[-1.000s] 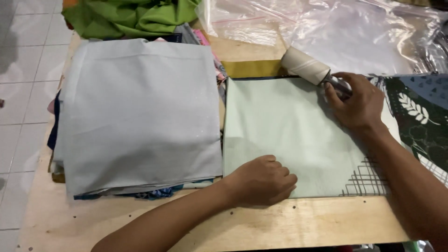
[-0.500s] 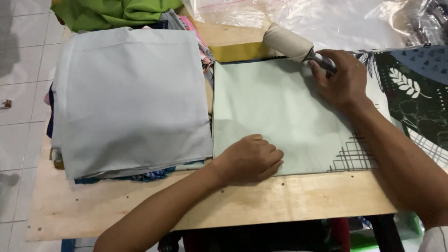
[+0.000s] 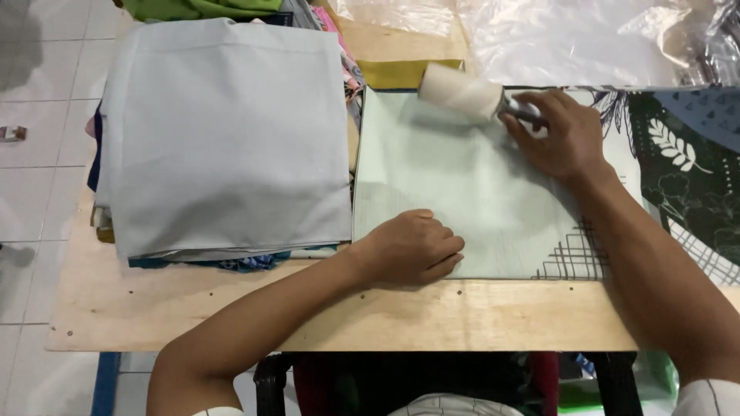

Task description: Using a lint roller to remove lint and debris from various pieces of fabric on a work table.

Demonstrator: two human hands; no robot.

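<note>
- The right hand (image 3: 566, 142) closes its grip around the dark handle of a pale, cylinder-shaped lint roller (image 3: 461, 93), fingers curled over the handle so that most of it is hidden.
- The roller's drum sticks out to the left of that grip and lies on the far edge of a pale green, flat rectangular fabric piece (image 3: 470, 181).
- Nearer the person than the grip, the left hand (image 3: 412, 246) rests on the near left part of the same fabric, fingers loosely curled under and holding nothing, pressing down on the cloth.
- The fabric lies flat on the light plywood bench (image 3: 231, 308); a pattern of crossed dark lines shows at its near right corner.
- Right of the grip, a dark green cloth with white leaf print (image 3: 686, 169) lies under the right forearm.
- Beyond the grip, crumpled clear plastic sheeting (image 3: 570, 38) covers the far side of the bench.
- Well to the left of the grip stands a stack of folded fabrics topped by a light grey square piece (image 3: 223, 131), just beside the green fabric's left edge.
</note>
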